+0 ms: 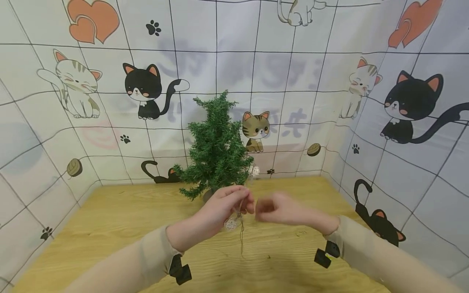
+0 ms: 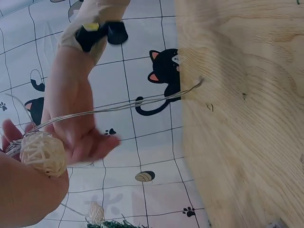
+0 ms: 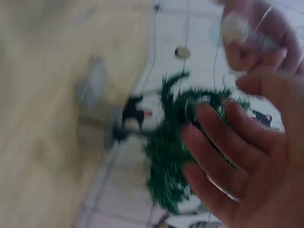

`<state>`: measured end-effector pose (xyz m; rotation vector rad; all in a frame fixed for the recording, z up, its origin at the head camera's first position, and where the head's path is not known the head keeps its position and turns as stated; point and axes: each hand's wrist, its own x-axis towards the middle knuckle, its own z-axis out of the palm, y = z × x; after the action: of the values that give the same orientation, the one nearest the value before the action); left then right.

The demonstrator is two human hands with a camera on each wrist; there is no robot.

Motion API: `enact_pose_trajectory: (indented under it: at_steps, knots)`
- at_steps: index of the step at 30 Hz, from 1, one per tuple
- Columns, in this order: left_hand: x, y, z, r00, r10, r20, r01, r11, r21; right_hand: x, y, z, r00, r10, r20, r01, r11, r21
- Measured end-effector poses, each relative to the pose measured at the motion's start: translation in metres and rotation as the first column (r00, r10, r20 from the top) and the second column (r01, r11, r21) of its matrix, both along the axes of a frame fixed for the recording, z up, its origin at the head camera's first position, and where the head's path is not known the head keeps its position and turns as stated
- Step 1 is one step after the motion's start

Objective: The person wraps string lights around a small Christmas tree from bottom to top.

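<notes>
My left hand [image 1: 232, 199] pinches the thin wire of a string of ball lights in front of the tree. One white woven ball [image 2: 43, 154] hangs at this hand, and loose wire [image 2: 114, 108] trails down over the tabletop. Another ball [image 1: 254, 170] is at the right side of a small green artificial Christmas tree [image 1: 218, 142]. Just right of the left hand is my right hand [image 1: 283, 209], blurred, its fingers loosely bent. In the right wrist view its fingers [image 3: 228, 147] are spread apart with nothing between them.
The tree stands in a grey pot [image 3: 92, 130] toward the back of the wooden table [image 1: 121, 228], with a blurred pale block [image 3: 93, 80] beside the pot. Cat-print cloth [image 1: 216, 65] encloses the back and sides. Small green scraps [image 1: 269, 256] lie on the wood.
</notes>
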<state>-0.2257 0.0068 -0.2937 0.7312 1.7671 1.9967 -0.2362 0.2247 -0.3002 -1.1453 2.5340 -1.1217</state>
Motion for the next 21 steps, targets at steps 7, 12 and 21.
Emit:
enact_pose_trajectory:
  at_steps: [7,12,21]
  knots:
    - [0.001,-0.004,-0.006,0.997,-0.075,0.034,0.076,0.997,-0.014,-0.05,-0.004,0.005,0.817,-0.344,-0.462,0.399,0.916,0.025]
    - [-0.003,0.0,-0.012,0.996,-0.078,0.053,0.079,0.997,-0.024,-0.075,-0.008,0.002,0.776,-0.383,-0.502,0.434,0.901,-0.016]
    - [-0.02,0.003,-0.008,1.0,0.012,-0.002,-0.012,1.0,-0.014,-0.11,0.002,0.022,0.763,-0.493,-0.419,0.513,0.855,-0.072]
